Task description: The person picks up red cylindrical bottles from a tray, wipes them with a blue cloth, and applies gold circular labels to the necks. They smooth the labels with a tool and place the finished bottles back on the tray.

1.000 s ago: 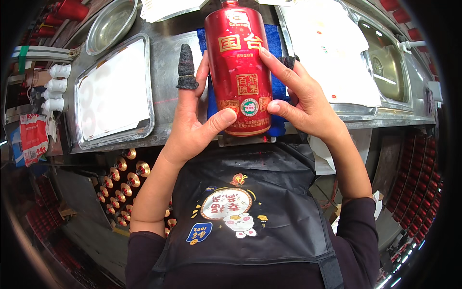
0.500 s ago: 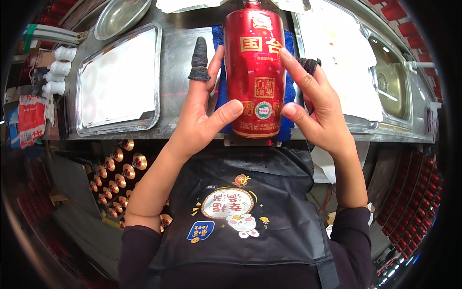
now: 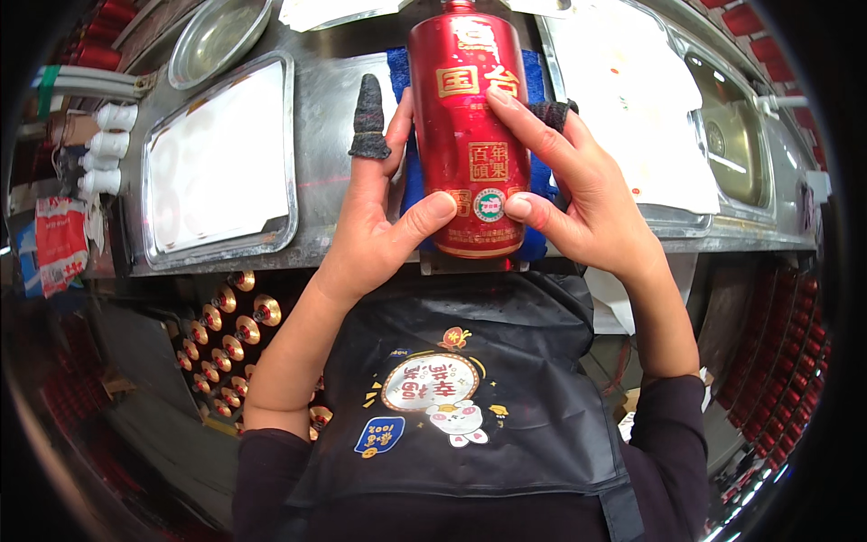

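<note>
A red bottle (image 3: pixel 465 126) with gold markings and a small round green-and-white sticker (image 3: pixel 489 205) lies on a blue cloth (image 3: pixel 397 72), neck pointing away from me. My left hand (image 3: pixel 366 212) grips its left side, thumb on the lower front and fingers along the edge; a dark knitted finger cover (image 3: pixel 368 117) sits on the raised index finger. From the right, my right hand (image 3: pixel 578 185) holds the bottle, with the index finger laid across its front and the thumb beside the sticker. Another dark cover (image 3: pixel 553 115) shows on a right-hand finger behind the index.
To the left is a metal tray (image 3: pixel 287 163) lined with white sheets, with a round metal bowl (image 3: pixel 217 41) behind it. White sheets (image 3: pixel 623 117) cover the right side, beside a metal basin (image 3: pixel 741 163). White spools (image 3: pixel 108 149) stand far left. Gold-and-red caps (image 3: pixel 233 348) fill a rack below the counter.
My right index finger and thumb have moved left, further onto the bottle's front. My left hand keeps its place on the left side. The whole view has shifted slightly.
</note>
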